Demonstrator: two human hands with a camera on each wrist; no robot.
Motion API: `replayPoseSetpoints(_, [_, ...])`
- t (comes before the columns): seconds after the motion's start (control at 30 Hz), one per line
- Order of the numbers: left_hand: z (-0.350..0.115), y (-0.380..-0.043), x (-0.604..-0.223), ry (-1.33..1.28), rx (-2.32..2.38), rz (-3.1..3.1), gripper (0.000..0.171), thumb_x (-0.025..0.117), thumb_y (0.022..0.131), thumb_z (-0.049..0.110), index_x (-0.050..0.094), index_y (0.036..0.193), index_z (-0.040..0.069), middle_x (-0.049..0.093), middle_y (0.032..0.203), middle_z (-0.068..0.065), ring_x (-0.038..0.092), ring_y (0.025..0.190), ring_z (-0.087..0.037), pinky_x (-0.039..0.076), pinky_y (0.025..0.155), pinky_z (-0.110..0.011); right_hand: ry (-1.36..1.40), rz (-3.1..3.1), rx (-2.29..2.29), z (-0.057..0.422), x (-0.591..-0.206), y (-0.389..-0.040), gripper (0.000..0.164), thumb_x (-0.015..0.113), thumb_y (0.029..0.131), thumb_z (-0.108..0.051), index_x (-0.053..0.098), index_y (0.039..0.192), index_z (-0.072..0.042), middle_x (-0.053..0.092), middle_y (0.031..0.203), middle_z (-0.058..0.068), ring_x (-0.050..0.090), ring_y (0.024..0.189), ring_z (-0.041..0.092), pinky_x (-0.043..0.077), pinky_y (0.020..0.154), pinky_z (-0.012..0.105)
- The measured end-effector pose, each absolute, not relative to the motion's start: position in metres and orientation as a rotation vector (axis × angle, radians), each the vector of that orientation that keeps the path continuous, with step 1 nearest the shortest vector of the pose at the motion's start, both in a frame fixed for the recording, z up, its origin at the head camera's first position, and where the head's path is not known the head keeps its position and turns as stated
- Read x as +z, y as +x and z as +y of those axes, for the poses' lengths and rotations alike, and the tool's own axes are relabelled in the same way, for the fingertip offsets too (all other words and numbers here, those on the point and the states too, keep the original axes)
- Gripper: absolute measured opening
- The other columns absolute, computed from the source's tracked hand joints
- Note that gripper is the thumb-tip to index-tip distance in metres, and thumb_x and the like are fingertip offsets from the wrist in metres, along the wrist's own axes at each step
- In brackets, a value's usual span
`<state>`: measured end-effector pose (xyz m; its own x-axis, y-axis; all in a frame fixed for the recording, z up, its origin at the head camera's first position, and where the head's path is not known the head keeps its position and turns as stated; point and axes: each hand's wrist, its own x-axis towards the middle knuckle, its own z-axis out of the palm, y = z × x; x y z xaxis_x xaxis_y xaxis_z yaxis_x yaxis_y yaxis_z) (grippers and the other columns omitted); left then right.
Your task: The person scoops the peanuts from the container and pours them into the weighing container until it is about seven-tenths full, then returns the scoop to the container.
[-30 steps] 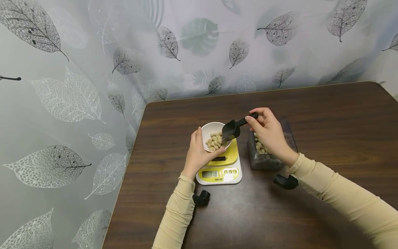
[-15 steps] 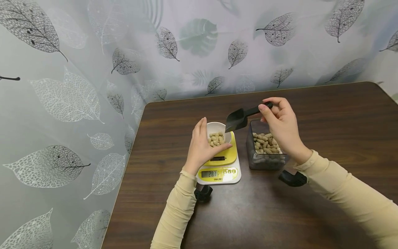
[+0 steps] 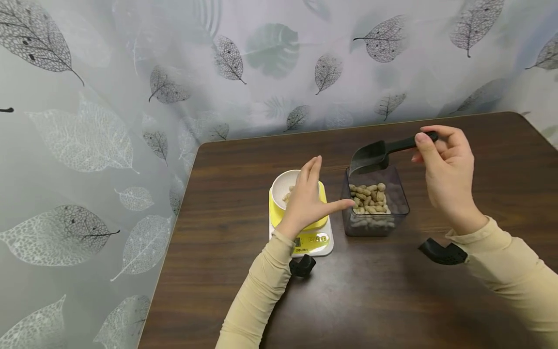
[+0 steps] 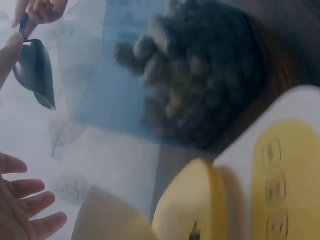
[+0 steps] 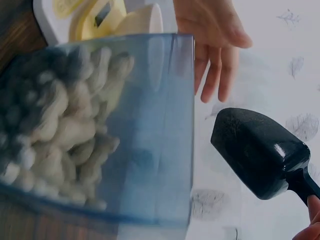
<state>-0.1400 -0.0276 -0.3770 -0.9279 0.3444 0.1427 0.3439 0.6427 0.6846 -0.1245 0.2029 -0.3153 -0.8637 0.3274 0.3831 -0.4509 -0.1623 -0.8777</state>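
Observation:
The right hand point(image 3: 449, 169) pinches the handle of a black scoop point(image 3: 369, 157) above the back of a clear plastic container point(image 3: 376, 225) of peanuts point(image 3: 369, 198). In the right wrist view the scoop point(image 5: 260, 152) hangs beside the container's rim, and no peanuts show on it. The left hand point(image 3: 307, 198) is spread, thumb pointing right toward the container, fingers up. It hovers over a white bowl point(image 3: 281, 186) and hides part of it. Some peanuts show in the bowl, which stands on a yellow and white kitchen scale point(image 3: 322, 245). The scale's display is mostly covered by the hand.
All stands on a dark wooden table point(image 3: 235, 218). A leaf-patterned curtain point(image 3: 279, 58) hangs behind and to the left of it. Black wrist devices, such as the one under the right forearm point(image 3: 442, 252), stick out below both sleeves.
The scoop has lifted out of the bowl and moved right, over the container. The left hand has let go of the bowl and shifted right. The scale's reading fell from 71.8 to 28.7 before being covered.

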Motion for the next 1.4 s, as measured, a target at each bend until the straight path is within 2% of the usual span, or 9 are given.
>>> replayPoseSetpoints(0.1, [-0.018,-0.139,-0.376,0.647,1.212,2.808,0.110,0.072,0.068,0.062,0.004,0.150,0.033,0.014,0.155,0.006,0.026,0.142,-0.019,0.036,0.108,-0.044,0.143,-1.566,2.060,0.212,-0.317,-0.121,0.018,0.061,0.087,-0.004,0.058,0.104,0.001,0.059,0.067,0.005,0.053,0.059,0.013,0.047,0.062,0.016])
replayPoseSetpoints(0.33, [0.001,-0.132,-0.386,0.719,1.232,2.772,0.104,0.071,0.071,0.059,0.011,0.150,0.030,0.018,0.155,0.004,0.029,0.141,-0.017,0.039,0.107,-0.039,0.055,-1.809,1.852,0.230,-0.337,-0.116,0.017,0.059,0.089,-0.005,0.061,0.106,-0.003,0.057,0.063,0.000,0.053,0.060,0.009,0.031,0.046,0.018])
replayPoseSetpoints(0.47, [0.007,-0.128,-0.393,0.713,1.260,2.732,0.102,0.070,0.073,0.057,0.007,0.149,0.033,0.016,0.156,0.005,0.028,0.141,-0.016,0.038,0.108,-0.039,0.045,-2.047,1.593,0.235,-0.347,-0.116,0.022,0.057,0.091,-0.005,0.062,0.113,-0.006,0.056,0.063,-0.008,0.046,0.052,0.004,0.028,0.045,0.020])
replayPoseSetpoints(0.63, [0.010,-0.125,-0.401,0.686,1.316,2.667,0.102,0.071,0.073,0.057,0.001,0.146,0.043,0.015,0.156,0.006,0.027,0.142,-0.016,0.038,0.107,-0.040,0.237,-2.207,1.190,0.234,-0.353,-0.116,0.029,0.059,0.091,-0.007,0.061,0.119,-0.004,0.051,0.068,-0.024,0.038,0.047,-0.005,0.026,0.043,0.017])
replayPoseSetpoints(0.7, [0.011,-0.125,-0.403,0.685,1.327,2.657,0.102,0.071,0.073,0.057,0.002,0.146,0.042,0.014,0.156,0.006,0.026,0.142,-0.017,0.038,0.107,-0.040,0.330,-2.234,1.038,0.231,-0.353,-0.116,0.030,0.059,0.091,-0.008,0.060,0.120,-0.002,0.050,0.069,-0.022,0.035,0.048,-0.010,0.026,0.043,0.014])
replayPoseSetpoints(0.77, [0.012,-0.125,-0.405,0.683,1.324,2.657,0.100,0.070,0.073,0.057,0.004,0.147,0.041,0.013,0.157,0.008,0.026,0.142,-0.016,0.038,0.107,-0.041,0.412,-2.252,0.899,0.228,-0.354,-0.115,0.030,0.058,0.092,-0.010,0.060,0.120,0.000,0.051,0.070,-0.013,0.031,0.052,-0.011,0.026,0.045,0.013])
replayPoseSetpoints(0.9, [0.012,-0.125,-0.406,0.688,1.337,2.641,0.100,0.070,0.073,0.058,0.007,0.148,0.038,0.011,0.156,0.012,0.021,0.144,-0.012,0.035,0.109,-0.042,0.554,-2.244,0.713,0.220,-0.357,-0.113,0.033,0.052,0.096,-0.022,0.061,0.115,0.004,0.049,0.067,0.006,0.032,0.059,-0.001,0.027,0.052,0.017])
replayPoseSetpoints(1.07, [0.010,-0.124,-0.405,0.698,1.369,2.612,0.100,0.072,0.073,0.055,0.009,0.148,0.036,0.011,0.156,0.014,0.016,0.144,-0.008,0.032,0.112,-0.040,0.654,-2.197,0.575,0.215,-0.360,-0.114,0.050,0.040,0.098,-0.039,0.061,0.110,0.005,0.046,0.063,0.008,0.035,0.058,0.013,0.028,0.055,0.022])
replayPoseSetpoints(1.4, [0.008,-0.126,-0.407,0.718,1.360,2.626,0.101,0.072,0.072,0.056,0.011,0.149,0.033,0.014,0.157,0.009,0.016,0.144,-0.007,0.032,0.112,-0.039,0.712,-2.169,0.484,0.210,-0.367,-0.112,0.050,0.036,0.099,-0.039,0.061,0.106,0.003,0.048,0.063,0.008,0.039,0.056,0.015,0.031,0.052,0.024])
